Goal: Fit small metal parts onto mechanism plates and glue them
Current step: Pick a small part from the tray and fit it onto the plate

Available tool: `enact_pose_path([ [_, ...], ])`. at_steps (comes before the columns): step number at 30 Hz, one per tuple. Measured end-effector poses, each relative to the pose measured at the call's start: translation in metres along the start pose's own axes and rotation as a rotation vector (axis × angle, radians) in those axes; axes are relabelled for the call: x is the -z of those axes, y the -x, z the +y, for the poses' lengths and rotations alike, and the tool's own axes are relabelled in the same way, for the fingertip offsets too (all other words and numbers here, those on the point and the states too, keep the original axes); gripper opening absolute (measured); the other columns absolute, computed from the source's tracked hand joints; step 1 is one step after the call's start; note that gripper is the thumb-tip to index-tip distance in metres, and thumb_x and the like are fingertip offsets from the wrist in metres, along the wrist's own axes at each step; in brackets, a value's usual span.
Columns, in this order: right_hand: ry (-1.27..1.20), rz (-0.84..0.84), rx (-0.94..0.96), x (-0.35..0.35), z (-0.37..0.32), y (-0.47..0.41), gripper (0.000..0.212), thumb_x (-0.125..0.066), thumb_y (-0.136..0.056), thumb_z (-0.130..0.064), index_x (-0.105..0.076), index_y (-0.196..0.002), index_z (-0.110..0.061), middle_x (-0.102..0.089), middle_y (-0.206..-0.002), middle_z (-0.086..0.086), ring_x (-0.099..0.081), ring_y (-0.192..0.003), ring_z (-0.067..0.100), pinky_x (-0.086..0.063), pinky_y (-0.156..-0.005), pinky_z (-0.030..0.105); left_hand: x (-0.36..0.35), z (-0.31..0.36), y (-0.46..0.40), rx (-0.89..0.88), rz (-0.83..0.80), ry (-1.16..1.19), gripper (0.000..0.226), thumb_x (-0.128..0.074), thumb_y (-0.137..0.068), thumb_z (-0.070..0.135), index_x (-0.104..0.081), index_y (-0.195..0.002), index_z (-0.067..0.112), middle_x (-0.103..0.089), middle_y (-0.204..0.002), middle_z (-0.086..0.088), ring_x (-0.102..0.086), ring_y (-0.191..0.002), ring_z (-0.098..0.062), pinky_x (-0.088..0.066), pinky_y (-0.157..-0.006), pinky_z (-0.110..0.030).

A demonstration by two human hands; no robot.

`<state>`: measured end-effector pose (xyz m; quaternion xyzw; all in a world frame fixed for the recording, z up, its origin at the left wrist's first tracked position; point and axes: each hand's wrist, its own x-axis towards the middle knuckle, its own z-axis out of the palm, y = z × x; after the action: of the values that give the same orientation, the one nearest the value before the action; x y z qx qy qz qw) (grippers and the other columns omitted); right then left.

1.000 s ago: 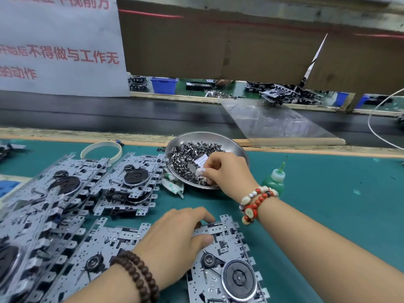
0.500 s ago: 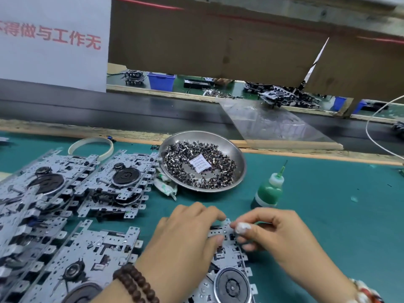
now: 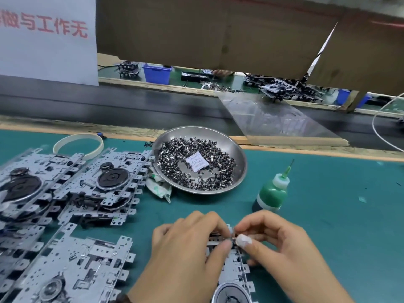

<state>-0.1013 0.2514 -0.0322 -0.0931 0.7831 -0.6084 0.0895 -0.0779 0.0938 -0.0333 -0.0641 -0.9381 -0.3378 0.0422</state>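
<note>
Near the desk's front edge, both hands are working on one mechanism plate (image 3: 234,267) — the left hand (image 3: 188,254) is pressing it steady, while the right hand (image 3: 277,250) fingers (image 3: 244,240) are pinching what is probably a small metal part, too tiny to confirm — best seated squarely before gluing.

The right hand (image 3: 282,250) has left the steel dish (image 3: 238,154) at frame centre and now sits low, its fingertips meeting the left hand (image 3: 188,254) over the plate (image 3: 235,265), pinching something tiny there.

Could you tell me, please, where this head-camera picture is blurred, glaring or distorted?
Head view: the stacked plates at the left edge are smeared by blur; the steel dish carries soft glare on its rim; wide-angle bending curves the bench edge; the hands are fairly sharp, though the part between their fingertips is too small to make out.
</note>
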Motion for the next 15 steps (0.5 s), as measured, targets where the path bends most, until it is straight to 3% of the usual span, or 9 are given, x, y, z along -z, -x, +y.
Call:
enact_pose_path([
  [3, 0.007, -0.007, 0.019, 0.0009, 0.0006, -0.0001, 0.031, -0.070, -0.074, 0.004, -0.069, -0.071, -0.028, -0.066, -0.065, -0.005, -0.055, -0.060, -0.001, -0.050, -0.050, 0.020, 0.0025, 0.0004, 0.0000, 0.001, -0.033, 0.006, 0.004, -0.040, -0.089, 0.052, -0.038, -0.088, 0.050, -0.042, -0.108, 0.028, -0.035, -0.104, 0.015, -0.019, -0.096, -0.020],
  [9, 0.028, -0.037, 0.052, 0.0005, 0.0024, 0.0018, 0.021, -0.070, -0.075, -0.006, -0.070, -0.073, -0.027, -0.066, -0.068, -0.003, -0.056, -0.061, 0.002, -0.051, -0.050, 0.021, 0.0022, 0.0022, 0.0011, 0.011, 0.005, 0.016, 0.010, -0.037, -0.087, 0.055, -0.034, -0.093, 0.048, -0.043, -0.100, 0.025, -0.034, -0.097, 0.014, -0.019, -0.088, -0.020],
  [15, 0.072, -0.030, 0.112, 0.0003, 0.0038, 0.0051, 0.031, -0.068, -0.077, -0.004, -0.070, -0.077, -0.035, -0.067, -0.072, -0.004, -0.056, -0.063, 0.002, -0.051, -0.053, 0.021, -0.0015, 0.0039, 0.0004, 0.032, 0.049, 0.048, 0.006, -0.038, -0.088, 0.052, -0.037, -0.089, 0.047, -0.046, -0.096, 0.022, -0.040, -0.093, 0.008, -0.031, -0.084, -0.023],
])
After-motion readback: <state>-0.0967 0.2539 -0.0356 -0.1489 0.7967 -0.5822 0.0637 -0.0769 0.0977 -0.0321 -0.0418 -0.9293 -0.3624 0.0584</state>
